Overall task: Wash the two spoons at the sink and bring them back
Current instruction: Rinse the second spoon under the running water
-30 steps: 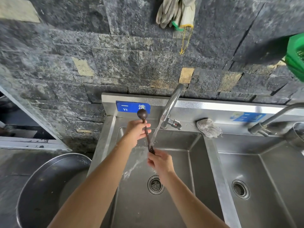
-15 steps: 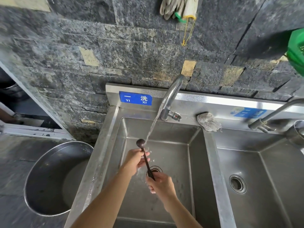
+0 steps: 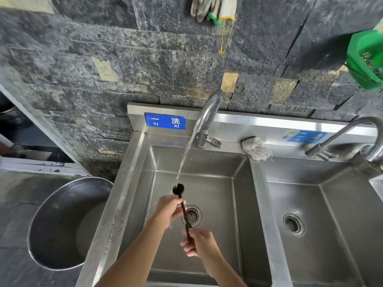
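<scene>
Spoons (image 3: 182, 208) held over left basin of sink (image 3: 257, 195), dark, seen as one stick; whether one or two, cannot tell. Bowl end up, directly under water stream (image 3: 186, 154) from faucet (image 3: 207, 117). Left hand (image 3: 169, 208) grip clamped on upper handle; right hand (image 3: 200, 242) grip clamped on lower end. Drain (image 3: 191, 216) just behind handle. Rag (image 3: 256, 148) on sink ledge.

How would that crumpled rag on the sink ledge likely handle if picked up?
The rag is bunched and frayed, so it would probably sag limply. It sits by the running faucet, so it may be damp and heavier than it looks. Unlikely to roll.
</scene>
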`<state>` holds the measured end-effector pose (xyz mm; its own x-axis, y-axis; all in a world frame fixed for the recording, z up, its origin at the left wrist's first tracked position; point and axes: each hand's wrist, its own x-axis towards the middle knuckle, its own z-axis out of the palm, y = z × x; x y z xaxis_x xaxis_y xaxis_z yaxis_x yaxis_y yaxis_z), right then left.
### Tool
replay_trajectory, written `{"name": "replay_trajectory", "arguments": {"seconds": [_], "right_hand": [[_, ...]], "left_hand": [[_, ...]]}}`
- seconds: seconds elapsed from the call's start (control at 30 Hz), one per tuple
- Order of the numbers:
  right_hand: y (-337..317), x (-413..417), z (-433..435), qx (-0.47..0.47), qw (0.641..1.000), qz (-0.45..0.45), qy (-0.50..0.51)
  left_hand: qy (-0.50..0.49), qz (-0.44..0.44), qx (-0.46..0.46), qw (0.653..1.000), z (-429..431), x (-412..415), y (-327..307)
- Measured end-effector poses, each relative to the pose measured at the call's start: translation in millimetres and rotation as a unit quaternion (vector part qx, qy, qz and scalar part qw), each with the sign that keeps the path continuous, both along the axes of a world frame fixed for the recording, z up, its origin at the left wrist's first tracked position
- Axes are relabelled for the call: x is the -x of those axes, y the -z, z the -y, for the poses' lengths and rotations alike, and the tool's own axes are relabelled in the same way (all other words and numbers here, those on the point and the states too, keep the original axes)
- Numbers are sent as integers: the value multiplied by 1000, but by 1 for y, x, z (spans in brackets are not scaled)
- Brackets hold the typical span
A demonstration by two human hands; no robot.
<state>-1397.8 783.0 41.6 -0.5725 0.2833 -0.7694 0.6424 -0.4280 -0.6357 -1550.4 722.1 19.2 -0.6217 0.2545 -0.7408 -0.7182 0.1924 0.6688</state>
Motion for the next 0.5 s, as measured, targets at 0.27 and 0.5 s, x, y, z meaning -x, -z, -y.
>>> {"name": "replay_trajectory", "arguments": {"seconds": [0.27,0.5], "right_hand": [[-5,10,4,41,998,-16,41],[-6,18,8,59,996,-18,69]], "left_hand": [[14,-33,33,999,4,9,3],[28,-28,48,998,11,16,5]]}}
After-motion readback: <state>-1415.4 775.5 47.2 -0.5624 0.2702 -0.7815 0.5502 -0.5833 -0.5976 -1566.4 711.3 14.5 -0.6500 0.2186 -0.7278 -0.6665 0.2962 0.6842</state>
